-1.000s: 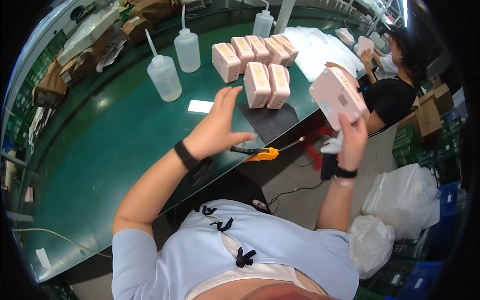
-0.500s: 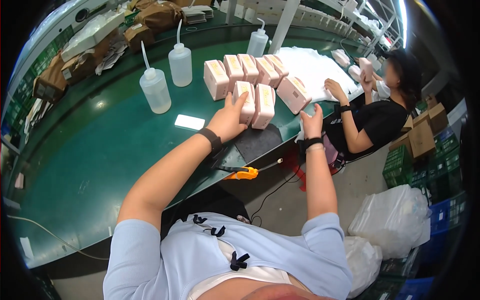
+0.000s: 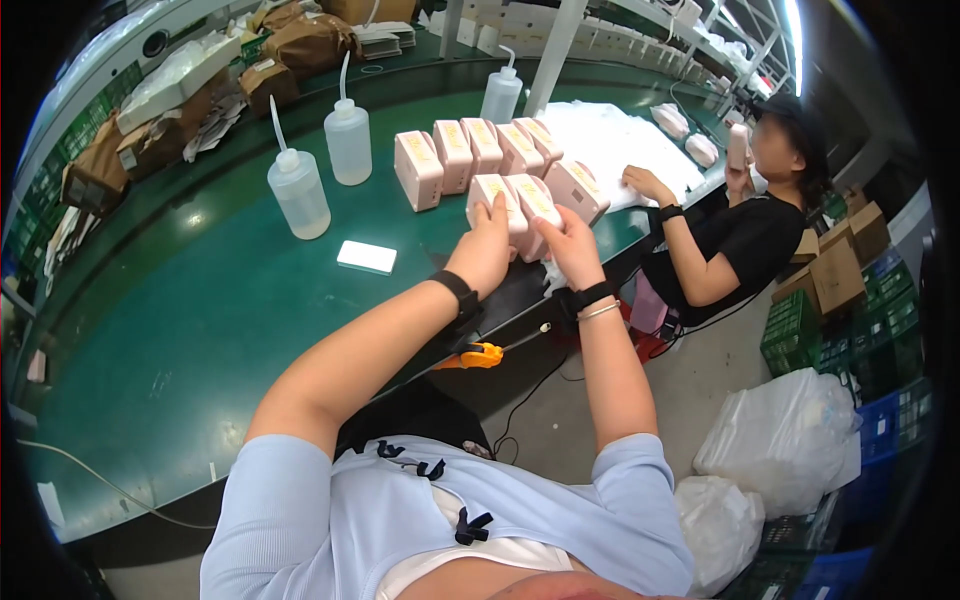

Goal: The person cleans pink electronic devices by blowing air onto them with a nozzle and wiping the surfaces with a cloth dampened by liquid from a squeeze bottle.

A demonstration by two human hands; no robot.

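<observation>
Two pale pink rounded cases with gold markings stand side by side at the near edge of a green bench (image 3: 220, 330). My left hand (image 3: 484, 252) is closed around the left case (image 3: 490, 192), its fingers over the top and near side. My right hand (image 3: 574, 250) grips the right case (image 3: 533, 200) from its right side, thumb on top. The two cases touch or nearly touch; their undersides are hidden. Just behind them, another pink case (image 3: 578, 192) sits tilted at the right, and several more, such as the leftmost one (image 3: 418, 172), stand in a row.
Clear squeeze bottles (image 3: 300, 200) with bent spouts stand to the left and behind. A white flat box (image 3: 366, 257) lies on the bench. An orange-handled tool (image 3: 478, 356) is at the bench edge. At right, a co-worker (image 3: 735, 240) holds a pink item beside white sheeting (image 3: 620, 150).
My right hand has come in from the right and taken hold of the right case. My left hand stays on the left case; the pair has shifted slightly and tilts a little more.
</observation>
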